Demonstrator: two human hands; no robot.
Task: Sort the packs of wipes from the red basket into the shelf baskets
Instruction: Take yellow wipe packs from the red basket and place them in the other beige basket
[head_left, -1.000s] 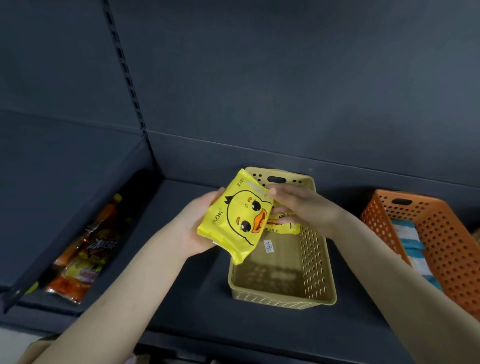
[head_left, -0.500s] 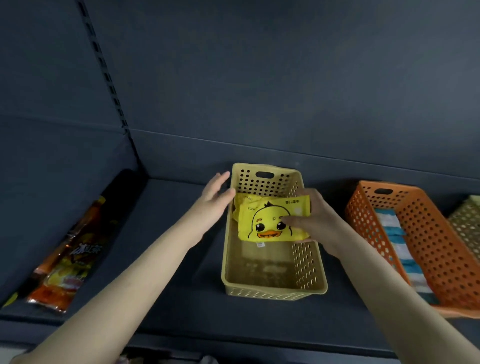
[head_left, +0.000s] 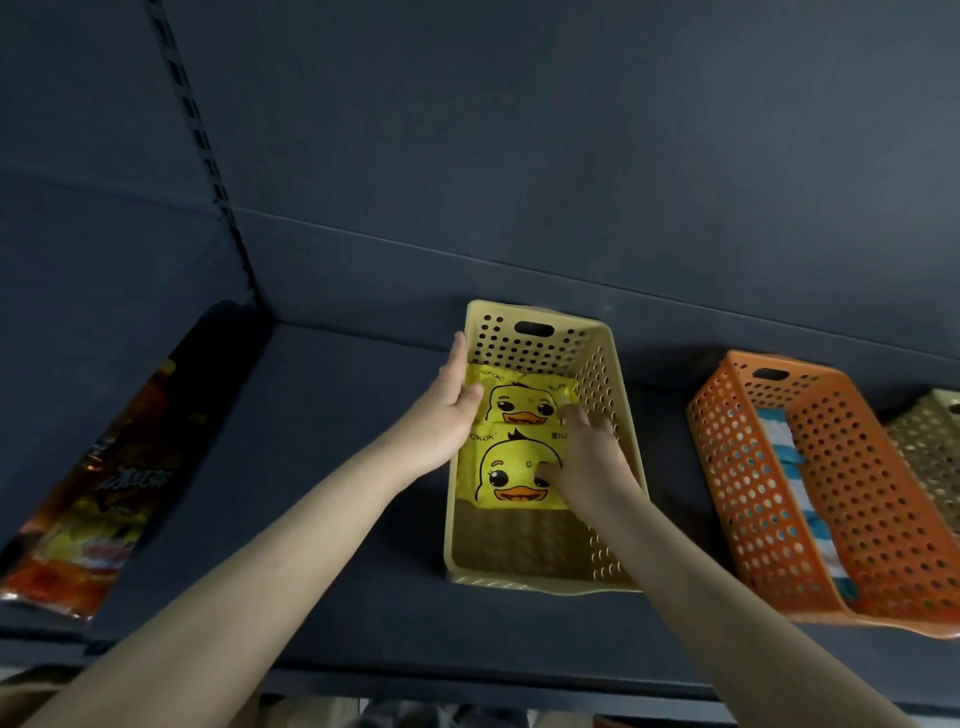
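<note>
The duck pack (head_left: 506, 478) now lies flat in the yellow basket (head_left: 451, 525), against the back pack (head_left: 524, 405). The left hand (head_left: 447, 405) has let go and touches the left rim, fingers straight. The right hand (head_left: 592, 457) rests on the duck pack, grip unclear. One more sorted.

Orange-red snack bags (head_left: 104, 499) at far left; slotted upright (head_left: 208, 156) against dark back panel (head_left: 571, 156).

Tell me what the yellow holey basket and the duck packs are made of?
The yellow perforated basket looks like matt moulded plastic: neat round holes and a cut-out handle. The yellow duck-printed wipe packs are probably thin plastic film: they lie soft, with printed faces.
</note>
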